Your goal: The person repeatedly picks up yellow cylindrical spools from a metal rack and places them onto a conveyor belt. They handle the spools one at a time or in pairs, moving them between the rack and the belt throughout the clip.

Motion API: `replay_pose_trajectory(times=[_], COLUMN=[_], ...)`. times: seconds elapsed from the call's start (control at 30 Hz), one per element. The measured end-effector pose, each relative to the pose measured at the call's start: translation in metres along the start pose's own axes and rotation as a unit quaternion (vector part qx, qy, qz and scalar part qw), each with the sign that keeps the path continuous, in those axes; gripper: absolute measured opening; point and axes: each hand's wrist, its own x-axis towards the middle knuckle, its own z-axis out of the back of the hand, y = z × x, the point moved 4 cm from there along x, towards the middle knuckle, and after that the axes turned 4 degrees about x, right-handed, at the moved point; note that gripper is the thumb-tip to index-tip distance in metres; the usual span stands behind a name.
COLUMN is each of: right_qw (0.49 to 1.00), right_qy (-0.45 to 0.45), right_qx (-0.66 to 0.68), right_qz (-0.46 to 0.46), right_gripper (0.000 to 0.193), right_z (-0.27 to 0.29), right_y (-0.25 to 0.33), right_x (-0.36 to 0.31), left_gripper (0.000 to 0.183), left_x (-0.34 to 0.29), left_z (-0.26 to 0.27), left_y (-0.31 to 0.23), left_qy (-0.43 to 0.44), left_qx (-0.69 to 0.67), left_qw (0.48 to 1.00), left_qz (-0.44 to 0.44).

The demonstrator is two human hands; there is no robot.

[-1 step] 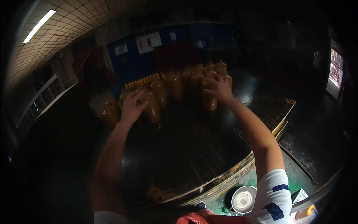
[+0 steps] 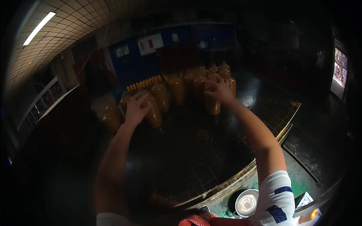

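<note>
Many brown vessels crowd left fingers, right fingers: spread, contact unclear; yellow cylinders behind.

You've got glossy amber-brown, tapering vessels up front, flecked with white glints! Your broad, smooth tabletop runs near-black, ruled with a thin tan grid, its edge flashing cream-yellow. There's a row of small orange-yellow cylinders, bright against that deep blue flat panel. Your white fabric right sleeve carries dark navy patches, and the red cloth at your waist is finely speckled paler. Down comes silver-grey from the round metal pan; overhead, your beige ceiling wears a dark square grid.
</note>
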Motion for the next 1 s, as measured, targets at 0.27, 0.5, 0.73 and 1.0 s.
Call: replay_pose_trajectory(times=[0.27,0.5,0.73,1.0], right_qw=[1.000,0.972,0.886,0.735], right_qy=[0.011,-0.176,-0.224,-0.489], right_qx=[0.020,0.114,0.380,0.342], right_qz=[0.013,0.104,-0.145,-0.321], right_gripper=[0.043,0.044,0.041,0.040], right_z=[-0.042,0.021,0.163,0.319], right_y=[-0.001,-0.007,0.036,0.049], right_x=[-0.001,-0.073,-0.273,-0.664], left_gripper=[0.050,0.042,0.043,0.068], left_x=[0.006,-0.054,-0.193,-0.385], left_z=[-0.050,-0.006,0.075,0.014], left_y=[0.030,-0.002,-0.119,-0.308], left_qy=[-0.039,-0.166,0.025,0.392], left_qx=[0.035,-0.095,-0.497,-0.730], left_qw=[0.998,0.979,0.866,0.558], left_qz=[0.029,-0.072,-0.046,-0.041])
